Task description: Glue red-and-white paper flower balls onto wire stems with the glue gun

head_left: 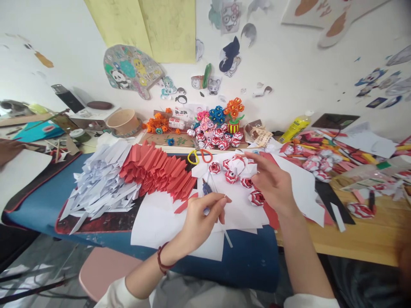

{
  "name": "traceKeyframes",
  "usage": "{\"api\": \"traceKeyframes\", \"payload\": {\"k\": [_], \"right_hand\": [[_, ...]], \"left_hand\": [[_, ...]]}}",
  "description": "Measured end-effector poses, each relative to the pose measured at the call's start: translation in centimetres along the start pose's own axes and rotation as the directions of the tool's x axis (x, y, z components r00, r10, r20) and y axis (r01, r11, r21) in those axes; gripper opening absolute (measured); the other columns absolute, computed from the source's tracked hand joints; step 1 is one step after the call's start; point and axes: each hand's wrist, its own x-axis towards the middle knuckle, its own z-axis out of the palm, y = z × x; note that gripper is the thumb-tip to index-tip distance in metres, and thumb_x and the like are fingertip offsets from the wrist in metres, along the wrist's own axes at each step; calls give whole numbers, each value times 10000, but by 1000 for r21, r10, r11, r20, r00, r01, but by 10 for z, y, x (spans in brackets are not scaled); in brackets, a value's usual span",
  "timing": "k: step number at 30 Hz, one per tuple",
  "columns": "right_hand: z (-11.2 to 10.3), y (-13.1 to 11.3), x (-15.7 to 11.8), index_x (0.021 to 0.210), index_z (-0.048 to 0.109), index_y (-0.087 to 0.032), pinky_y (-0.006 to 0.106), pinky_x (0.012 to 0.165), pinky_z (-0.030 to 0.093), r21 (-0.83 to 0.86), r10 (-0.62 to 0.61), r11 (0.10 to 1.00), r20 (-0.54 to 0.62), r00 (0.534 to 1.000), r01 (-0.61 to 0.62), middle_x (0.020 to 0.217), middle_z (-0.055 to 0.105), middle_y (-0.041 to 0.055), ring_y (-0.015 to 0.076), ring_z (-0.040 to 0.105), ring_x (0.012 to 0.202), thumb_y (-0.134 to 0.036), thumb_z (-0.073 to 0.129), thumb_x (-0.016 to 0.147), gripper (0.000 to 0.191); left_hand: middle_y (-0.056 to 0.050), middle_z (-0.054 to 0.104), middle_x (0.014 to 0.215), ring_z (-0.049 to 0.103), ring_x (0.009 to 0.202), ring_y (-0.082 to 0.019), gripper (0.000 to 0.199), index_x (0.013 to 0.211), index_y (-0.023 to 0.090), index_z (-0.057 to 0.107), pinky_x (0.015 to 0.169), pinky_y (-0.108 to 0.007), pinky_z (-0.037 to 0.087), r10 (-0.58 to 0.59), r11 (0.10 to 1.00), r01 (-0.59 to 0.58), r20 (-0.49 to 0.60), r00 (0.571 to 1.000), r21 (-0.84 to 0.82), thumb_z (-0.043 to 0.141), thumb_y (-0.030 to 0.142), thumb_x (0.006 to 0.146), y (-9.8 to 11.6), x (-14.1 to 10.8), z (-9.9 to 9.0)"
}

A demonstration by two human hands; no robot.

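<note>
My left hand (pixel 205 218) is closed in a pinch, thumb against fingertips, over the white paper sheets; what it holds, if anything, is too small to make out. Partly behind it lies a dark blue glue gun (pixel 207 187), with a clear glue stick (pixel 228 238) showing below the hand. My right hand (pixel 276 184) curves its fingers around the edge of a white-and-red paper flower (pixel 244 166), its white side showing. Several red-and-white paper flowers (pixel 257 197) lie on the sheets below and beside it.
Heaps of folded white paper strips (pixel 102 179) and red paper strips (pixel 157 169) lie left. Yellow-and-red-handled scissors (pixel 199 157) lie behind the glue gun. Finished flowers (pixel 221 137) stand along the wall. A yellow bottle (pixel 295 127) stands right. Another person's hand (pixel 11 152) shows far left.
</note>
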Motion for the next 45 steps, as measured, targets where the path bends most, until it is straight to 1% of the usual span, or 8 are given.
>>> {"api": "traceKeyframes", "payload": {"k": [5, 10, 18, 23, 29, 37, 41, 45], "right_hand": [[6, -9, 4, 1246, 731, -366, 320, 949, 617, -9, -19, 1000, -21, 1000, 19, 1268, 741, 3, 222, 701, 1179, -260, 763, 901, 363], [12, -18, 6, 1184, 759, -346, 271, 852, 636, -90, 1, 996, -87, 996, -9, 1194, 759, 7, 204, 730, 1076, -266, 811, 855, 342], [15, -21, 6, 1164, 762, -325, 269, 827, 632, -141, 10, 990, -112, 994, -26, 1194, 758, 20, 198, 722, 1058, -290, 852, 811, 365], [14, -23, 6, 1148, 767, -328, 268, 803, 628, -154, 16, 988, -94, 995, -31, 1189, 756, 21, 198, 718, 1051, -308, 848, 814, 345], [14, -25, 6, 1143, 772, -314, 301, 798, 633, -165, 44, 985, -69, 997, -55, 1197, 746, 39, 221, 711, 1059, -328, 826, 832, 316], [13, -27, 7, 1118, 782, -303, 318, 823, 633, -209, 53, 976, -55, 997, -63, 1175, 754, 48, 235, 716, 1063, -396, 820, 833, 302], [12, -27, 7, 1122, 784, -305, 309, 811, 640, -188, 96, 977, -59, 994, -105, 1169, 761, 43, 224, 730, 1016, -404, 813, 840, 300], [10, -26, 9, 1138, 781, -326, 304, 816, 636, -182, 118, 976, -34, 992, -122, 1172, 763, 31, 213, 725, 1005, -408, 815, 839, 313]], "left_hand": [[40, 601, 515, 513, 472, -64, 290, 931, 131, 748, 544, -175, 408, -42, 999, 43, 23, 999, -32, 556, 325, 1030, 4, -1, -2], [44, 573, 502, 482, 458, -65, 317, 950, 128, 754, 523, -185, 386, -104, 990, 108, 48, 993, -88, 560, 366, 1027, 5, 0, -2], [44, 560, 511, 495, 462, -70, 333, 938, 128, 740, 518, -190, 381, -129, 982, 136, 60, 990, -134, 564, 398, 1022, 2, 1, 1], [59, 515, 490, 458, 457, -67, 339, 931, 127, 741, 530, -195, 376, -109, 988, 115, 61, 992, -104, 558, 395, 1025, 3, 1, 1], [59, 492, 487, 441, 464, -76, 350, 930, 132, 756, 539, -211, 380, -117, 990, 122, 62, 991, -73, 561, 408, 1022, 6, 0, 0], [62, 487, 473, 426, 446, -71, 364, 913, 129, 748, 514, -205, 372, -147, 983, 152, 55, 988, -102, 578, 437, 1009, 12, -1, -3], [52, 534, 497, 459, 449, -69, 368, 954, 129, 726, 510, -193, 378, -175, 974, 182, 64, 983, -135, 563, 452, 1017, 12, -1, -4], [47, 561, 523, 458, 450, -71, 361, 1024, 140, 717, 481, -185, 353, -162, 977, 166, 39, 986, -133, 564, 466, 1014, 10, -1, -2]]}}
